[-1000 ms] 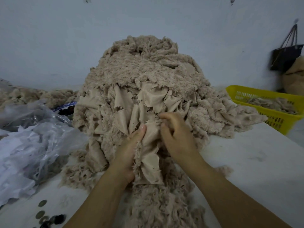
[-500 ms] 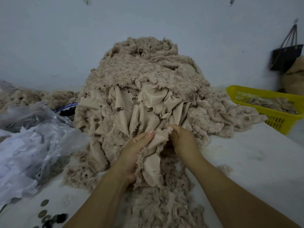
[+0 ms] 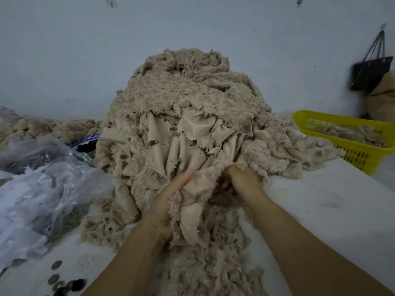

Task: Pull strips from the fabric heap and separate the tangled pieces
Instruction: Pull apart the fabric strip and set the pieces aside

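A tall heap of beige fleecy fabric strips (image 3: 188, 99) rises against the wall on the white table (image 3: 320, 206). Smooth backing sides show at its front middle. My left hand (image 3: 164, 201) grips a bunch of strips (image 3: 192, 212) that hangs from the heap's lower front down toward me. My right hand (image 3: 241, 180) has its fingers curled into the heap's foot, gripping the fleecy edge of that same bunch. More loose strips (image 3: 205, 263) lie between my forearms.
Crumpled clear plastic bags (image 3: 42, 189) cover the table's left. Several coins (image 3: 56, 278) lie at the front left. A yellow basket (image 3: 350, 137) with fabric scraps stands at the right edge. A black bag (image 3: 369, 71) hangs on the wall. More fleece (image 3: 42, 129) lies far left.
Both hands slid down the heap's front toward me, dragging the gripped bunch. My right hand dug deeper under the fleecy edge.
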`<state>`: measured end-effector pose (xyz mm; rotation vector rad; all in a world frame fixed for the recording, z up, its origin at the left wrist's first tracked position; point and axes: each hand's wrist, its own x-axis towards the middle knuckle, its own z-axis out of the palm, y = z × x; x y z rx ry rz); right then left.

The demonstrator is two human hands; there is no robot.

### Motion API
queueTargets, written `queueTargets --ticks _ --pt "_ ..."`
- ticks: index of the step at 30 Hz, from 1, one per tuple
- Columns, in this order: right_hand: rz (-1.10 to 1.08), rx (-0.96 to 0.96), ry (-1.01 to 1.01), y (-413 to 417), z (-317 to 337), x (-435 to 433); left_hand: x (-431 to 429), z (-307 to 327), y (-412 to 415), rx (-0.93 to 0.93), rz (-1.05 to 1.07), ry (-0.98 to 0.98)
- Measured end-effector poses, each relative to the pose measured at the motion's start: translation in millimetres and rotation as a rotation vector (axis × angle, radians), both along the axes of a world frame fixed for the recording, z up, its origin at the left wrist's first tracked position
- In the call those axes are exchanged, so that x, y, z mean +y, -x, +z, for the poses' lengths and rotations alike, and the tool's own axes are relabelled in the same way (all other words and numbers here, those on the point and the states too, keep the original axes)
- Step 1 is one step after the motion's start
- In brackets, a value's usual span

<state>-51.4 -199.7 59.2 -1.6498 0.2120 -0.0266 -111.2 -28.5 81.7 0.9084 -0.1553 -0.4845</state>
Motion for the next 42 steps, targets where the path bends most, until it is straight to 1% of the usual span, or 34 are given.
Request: queueTargets --ticks 3,5,7,8,10,12,13,15,16,18,20,21,23,25,27,31,34,36,38,39,40,42 --pt "-0.066 0.137 -0.218 -2.9 2.9 1.8 -0.8 -3.4 3.4 -0.04 -0.085 -0.145" --pt "-0.097 0.179 -0.451 -6.2 4.2 -1.4 1.7 -5.3 4.3 -0.044 -0.093 -0.194" --pt "-0.091 0.147 -0.708 -8.9 4.0 -11.2 7.9 -6.2 4.1 -0.013 -0.061 -0.182" --pt "-0.08 0.113 -0.766 -8.9 3.3 -16.3 11.8 -6.2 3.2 0.002 -0.024 -0.15" --pt "-0.072 0.048 -0.77 -7.7 1.3 -19.8 16.7 -1.2 0.4 -0.009 0.041 -0.039" --pt "-0.084 -0.001 -0.65 -3.7 0.6 -15.7 17.7 4.2 -4.1 -0.036 0.084 0.082" --pt "-0.089 -0.024 -0.515 -0.7 1.6 -11.6 18.1 5.6 -6.0 -0.041 0.102 0.132" --pt "-0.067 -0.105 -0.14 6.6 2.7 -3.2 19.3 6.2 -6.9 -0.061 0.117 0.191" --pt "-0.048 -0.192 0.035 10.2 1.6 0.4 19.6 5.5 -6.5 -0.068 0.12 0.188" --pt "-0.042 -0.41 0.292 19.6 4.1 7.1 19.2 3.6 -4.7 -0.044 0.146 0.145" --pt "0.008 -0.598 0.429 28.4 11.3 14.3 18.5 1.6 -4.5 -0.017 0.176 0.1" --pt "0.083 -0.639 0.474 30.3 12.6 17.8 17.6 1.8 -4.1 -0.022 0.174 0.091" --pt "0.249 -0.635 0.586 29.3 9.3 22.0 16.1 1.0 -3.9 -0.037 0.138 0.103" --pt "0.308 -0.632 0.692 25.3 3.5 21.9 16.2 1.7 -3.2 -0.028 0.117 0.115" --pt "0.28 -0.609 0.74 18.8 0.5 20.5 17.1 2.8 -2.2 -0.054 0.1 0.109" --pt "0.224 -0.455 0.832 2.7 -3.7 11.9 11.9 8.5 3.2 -0.137 0.019 0.055" --pt "0.187 -0.455 0.829 0.6 -7.7 14.3 10.5 12.8 7.2 -0.138 -0.006 0.093" --pt "0.161 -0.443 0.882 -0.7 -12.9 13.9 11.7 12.9 6.2 -0.144 -0.004 0.098" --pt "0.125 -0.385 1.034 -4.1 -16.7 7.7 15.8 12.4 6.4 -0.145 0.068 0.039" --pt "0.084 -0.349 1.064 -6.2 -18.6 1.2 19.1 8.9 3.9 -0.125 0.114 0.022" --pt "0.043 -0.326 1.06 -6.9 -19.1 -4.9 19.0 9.2 4.2 -0.095 0.157 0.015" --pt "0.004 -0.341 1.019 -0.4 -17.2 -5.2 19.5 5.6 5.1 -0.031 0.322 0.025"
